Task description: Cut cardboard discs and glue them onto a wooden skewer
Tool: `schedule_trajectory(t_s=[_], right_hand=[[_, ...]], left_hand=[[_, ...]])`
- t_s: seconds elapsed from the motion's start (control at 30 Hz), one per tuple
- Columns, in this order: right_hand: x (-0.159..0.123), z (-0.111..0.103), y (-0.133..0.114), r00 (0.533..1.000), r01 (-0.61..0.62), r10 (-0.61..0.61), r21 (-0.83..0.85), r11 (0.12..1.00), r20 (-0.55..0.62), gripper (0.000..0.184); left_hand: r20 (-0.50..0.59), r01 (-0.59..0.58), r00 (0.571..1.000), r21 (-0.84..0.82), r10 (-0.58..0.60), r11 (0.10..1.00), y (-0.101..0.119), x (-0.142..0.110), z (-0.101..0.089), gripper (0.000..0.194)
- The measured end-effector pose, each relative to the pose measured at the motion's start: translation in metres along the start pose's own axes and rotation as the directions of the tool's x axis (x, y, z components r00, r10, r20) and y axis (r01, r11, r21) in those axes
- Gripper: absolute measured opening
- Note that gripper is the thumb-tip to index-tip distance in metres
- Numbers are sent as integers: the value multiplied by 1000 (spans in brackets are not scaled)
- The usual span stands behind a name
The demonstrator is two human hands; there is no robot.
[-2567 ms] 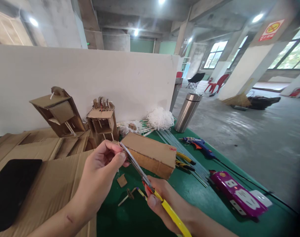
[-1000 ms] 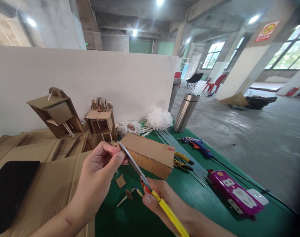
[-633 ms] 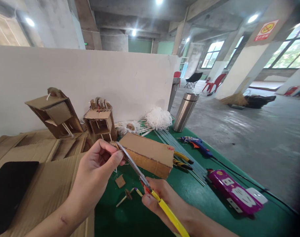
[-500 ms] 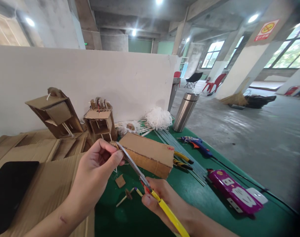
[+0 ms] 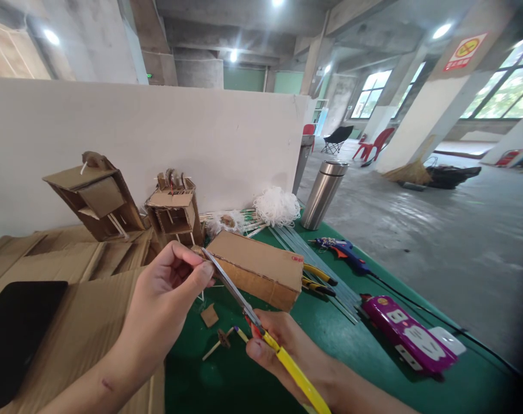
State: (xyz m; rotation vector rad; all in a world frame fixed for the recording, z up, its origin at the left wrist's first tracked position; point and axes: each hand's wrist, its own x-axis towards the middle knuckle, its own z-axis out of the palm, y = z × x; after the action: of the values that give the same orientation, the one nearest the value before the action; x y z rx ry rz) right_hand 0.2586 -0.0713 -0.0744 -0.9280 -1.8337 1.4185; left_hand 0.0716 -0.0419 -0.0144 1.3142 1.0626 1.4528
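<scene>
Left hand (image 5: 169, 282): it is clamped on one small brown piece (image 5: 197, 250)
Right hand (image 5: 296, 340): closed around yellow-handled scissors (image 5: 295, 369)
Cardboard box (image 5: 255, 264): at 11 o'clock from right hand

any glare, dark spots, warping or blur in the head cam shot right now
Head view: ceiling light flares into rays; far window is nearly washed out; right edge darkens; steel flask leans, probably from wide-angle stretch; scissors show no obvious motion blur.
</scene>
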Motion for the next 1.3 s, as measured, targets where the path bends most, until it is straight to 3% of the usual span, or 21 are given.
schedule_trajectory(t_s=[0.7, 1.07, 1.2, 1.3], right_hand=[[0, 2, 9, 999, 39, -40, -35, 999, -32, 57], [2, 2, 15, 999, -19, 19, 10, 1000, -33, 58], [3, 1, 16, 998, 5, -4, 12, 1000, -64, 57], [2, -1, 13, 994, 5, -10, -50, 999, -110, 59]], left_hand=[[19, -3, 1000, -7, 3, 1000, 2, 3, 0, 11], [70, -7, 997, -50, 11, 999, -2, 8, -8, 8], [122, -90, 990, 146, 72, 985, -12, 23, -22, 7], [279, -165, 960, 476, 29, 864, -33, 40, -39, 4]])
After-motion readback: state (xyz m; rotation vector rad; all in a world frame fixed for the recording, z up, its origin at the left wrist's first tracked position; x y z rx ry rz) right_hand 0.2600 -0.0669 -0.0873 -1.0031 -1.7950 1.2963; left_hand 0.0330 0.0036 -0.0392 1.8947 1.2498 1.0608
